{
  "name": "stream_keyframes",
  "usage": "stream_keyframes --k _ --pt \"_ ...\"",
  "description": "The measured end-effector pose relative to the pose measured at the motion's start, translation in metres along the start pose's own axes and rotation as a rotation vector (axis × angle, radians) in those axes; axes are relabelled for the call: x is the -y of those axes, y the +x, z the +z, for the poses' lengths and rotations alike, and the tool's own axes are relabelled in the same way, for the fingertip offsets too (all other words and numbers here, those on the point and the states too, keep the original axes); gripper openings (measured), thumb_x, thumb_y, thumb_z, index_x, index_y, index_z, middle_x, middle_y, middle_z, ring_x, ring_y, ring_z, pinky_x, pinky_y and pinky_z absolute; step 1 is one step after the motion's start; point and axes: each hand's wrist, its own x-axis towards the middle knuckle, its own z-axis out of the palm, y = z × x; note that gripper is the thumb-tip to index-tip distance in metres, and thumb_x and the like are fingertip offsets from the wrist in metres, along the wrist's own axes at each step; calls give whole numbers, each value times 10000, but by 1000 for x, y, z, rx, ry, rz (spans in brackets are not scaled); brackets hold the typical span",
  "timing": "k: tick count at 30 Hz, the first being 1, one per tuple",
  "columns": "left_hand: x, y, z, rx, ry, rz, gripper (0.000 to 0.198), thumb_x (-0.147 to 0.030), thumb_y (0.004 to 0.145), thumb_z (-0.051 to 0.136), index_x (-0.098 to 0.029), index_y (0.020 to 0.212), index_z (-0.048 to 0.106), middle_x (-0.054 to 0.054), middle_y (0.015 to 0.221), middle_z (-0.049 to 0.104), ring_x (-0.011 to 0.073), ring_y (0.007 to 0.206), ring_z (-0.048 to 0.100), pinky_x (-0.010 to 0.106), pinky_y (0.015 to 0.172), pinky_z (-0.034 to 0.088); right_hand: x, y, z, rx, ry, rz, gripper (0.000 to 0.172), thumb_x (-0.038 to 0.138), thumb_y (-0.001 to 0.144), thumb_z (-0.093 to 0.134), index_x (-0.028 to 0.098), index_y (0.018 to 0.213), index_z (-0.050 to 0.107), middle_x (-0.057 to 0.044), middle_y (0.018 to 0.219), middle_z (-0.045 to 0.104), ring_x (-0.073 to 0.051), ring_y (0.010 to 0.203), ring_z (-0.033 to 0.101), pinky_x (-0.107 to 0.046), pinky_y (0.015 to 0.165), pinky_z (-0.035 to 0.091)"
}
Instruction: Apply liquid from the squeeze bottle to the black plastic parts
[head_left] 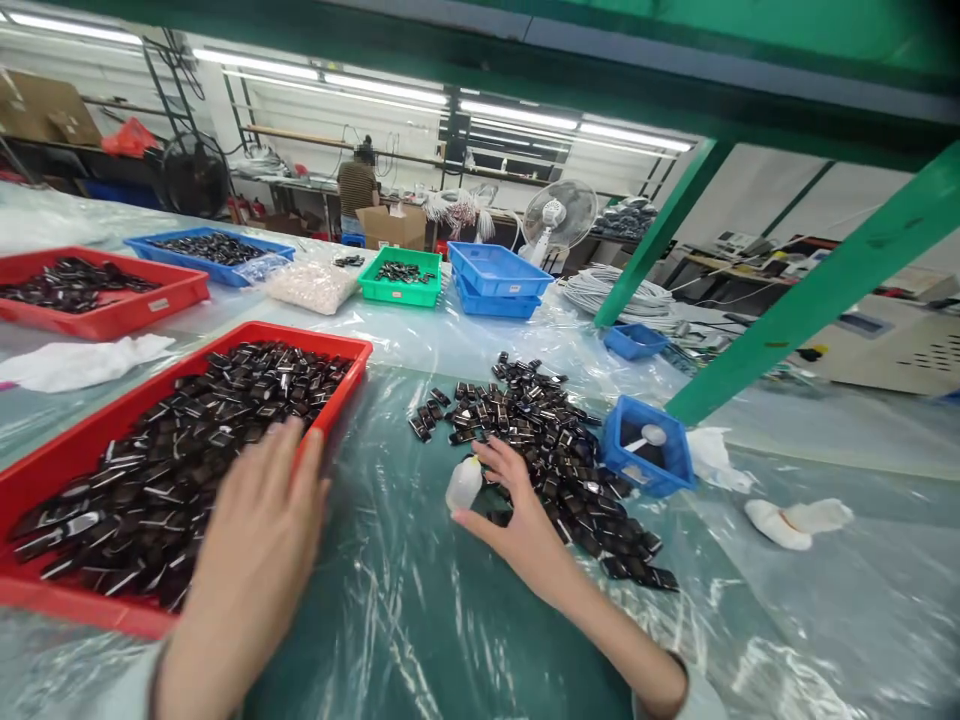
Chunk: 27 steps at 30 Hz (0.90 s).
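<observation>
My left hand (pixel 259 520) is stretched out, slightly blurred, over the near right rim of a large red tray (pixel 346 410). Inside that tray lies a heap of small black parts (pixel 187 440) with shiny silvery edges; their exact kind is not clear. Thumb and fingers of my right hand (pixel 517 510) are around a small translucent white bottle (pixel 464 486) with a yellowish tip, just above the green mat. Beside that hand, a loose pile of the same black parts (pixel 540 430) spreads over the plastic-covered table. Nothing shows in the left hand.
A small blue bin (pixel 646 480) with a white spoon (pixel 649 437) stands right of the pile. Behind are a green tray (pixel 401 291), stacked blue trays (pixel 499 270) and another red tray (pixel 105 320). A green post (pixel 817 290) slants at right. A person (pixel 358 190) is far back.
</observation>
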Motion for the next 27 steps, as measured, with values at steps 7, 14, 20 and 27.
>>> stream_keyframes --k 7,14,20,27 --pt "-26 27 85 282 295 279 514 97 790 369 -13 1265 529 222 1344 507 333 1246 483 497 1012 421 -4 -14 4 27 21 32 308 369 858 569 210 1092 448 -96 1109 605 -260 1074 555 -454 939 410" --pt "-17 61 107 358 179 278 194 -83 901 521 -98 1082 590 87 1097 622 219 1055 590 427 908 493 -13 -48 -8 144 115 98 306 399 928 498 228 1157 388 -105 1185 586 -232 1111 549 -431 949 430" --pt "-33 16 91 407 -61 224 206 -167 975 329 -117 1089 494 106 1099 604 201 1001 600 377 881 505 -19 -32 -16 65 175 64 319 428 925 515 223 1139 398 -117 1262 556 -223 1130 543 -386 947 439" --pt "-49 -9 78 542 -282 197 152 -284 963 318 -203 1033 426 38 926 601 173 832 602 317 745 508 -5 -41 -32 36 267 165 391 483 872 586 219 1121 440 -90 1069 653 -208 971 619 -310 825 496"
